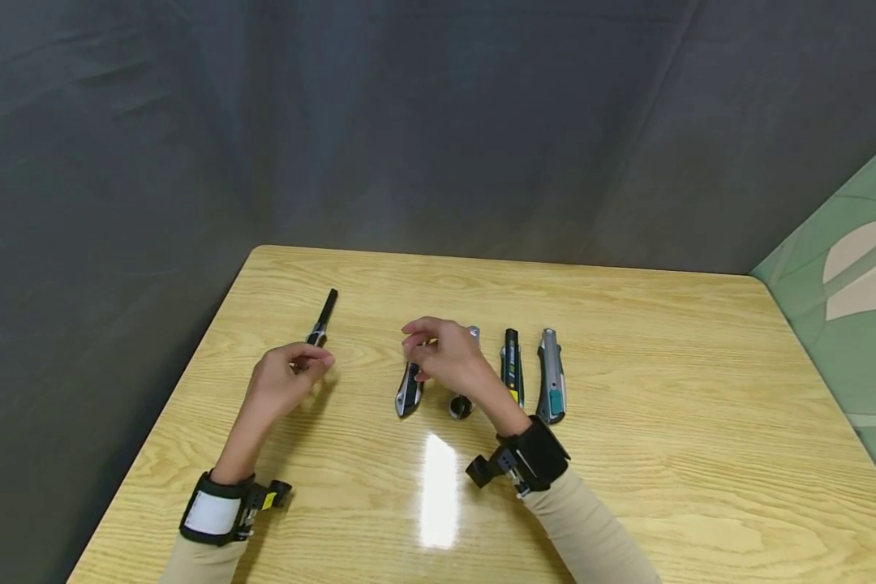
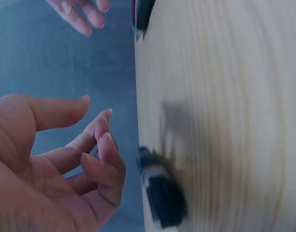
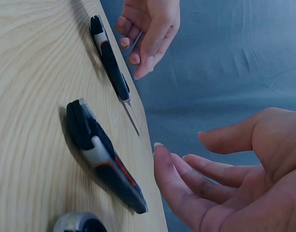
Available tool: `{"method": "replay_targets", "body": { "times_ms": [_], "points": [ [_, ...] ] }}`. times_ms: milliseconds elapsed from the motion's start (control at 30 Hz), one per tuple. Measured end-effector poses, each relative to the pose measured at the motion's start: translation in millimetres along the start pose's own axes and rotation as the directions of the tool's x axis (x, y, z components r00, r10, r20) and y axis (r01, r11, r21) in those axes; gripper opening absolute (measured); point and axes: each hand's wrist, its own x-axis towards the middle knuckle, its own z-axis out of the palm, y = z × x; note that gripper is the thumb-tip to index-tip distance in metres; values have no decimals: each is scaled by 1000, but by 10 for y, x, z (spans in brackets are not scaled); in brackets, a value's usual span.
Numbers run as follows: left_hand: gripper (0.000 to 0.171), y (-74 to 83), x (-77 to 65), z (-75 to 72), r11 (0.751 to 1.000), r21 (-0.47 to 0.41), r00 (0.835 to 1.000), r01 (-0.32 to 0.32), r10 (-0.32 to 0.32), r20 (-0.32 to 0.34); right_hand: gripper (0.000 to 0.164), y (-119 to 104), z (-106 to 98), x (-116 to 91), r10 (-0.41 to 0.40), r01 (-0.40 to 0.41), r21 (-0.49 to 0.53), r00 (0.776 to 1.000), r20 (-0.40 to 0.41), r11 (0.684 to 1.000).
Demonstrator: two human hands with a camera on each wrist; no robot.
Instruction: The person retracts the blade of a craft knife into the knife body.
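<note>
My left hand [image 1: 285, 380] hovers beside a black and silver utility knife [image 1: 324, 318] at the table's left side. Its fingers are loosely bent, with a gap between thumb and fingertips and nothing held. In the right wrist view a thin blade [image 3: 133, 117] sticks out from that knife's dark handle [image 3: 111, 65]. Over a second black and silver utility knife [image 1: 408, 394], my right hand [image 1: 445, 353] hangs with thumb and fingers apart, holding nothing. This knife shows a red stripe [image 3: 126, 171] in the right wrist view. The right hand partly covers a third tool with a round silver end [image 1: 461, 407].
Right of my right hand lie a black utility knife with a yellow part [image 1: 512, 365] and a grey one with a teal slider [image 1: 552, 377]. The wooden table [image 1: 672, 389] meets a dark curtain [image 1: 438, 130] behind. A green patterned cloth [image 1: 861, 324] hangs at the right.
</note>
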Motion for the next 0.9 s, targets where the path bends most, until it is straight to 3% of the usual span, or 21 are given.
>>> {"method": "replay_targets", "body": {
  "times_ms": [200,433,900],
  "points": [
    [40,-101,42,-117,998,50,996,31,-27,-86,29,-14,8,45,-18,18,-25,1000,3,1000],
    [68,-213,61,-137,987,118,994,109,-109,-2,30,-37,52,91,-11,12,-29,1000,7,1000],
    [57,-268,97,-8,969,218,993,117,-114,-28,29,-47,109,142,-21,22,-56,1000,11,998]
  ]
}}
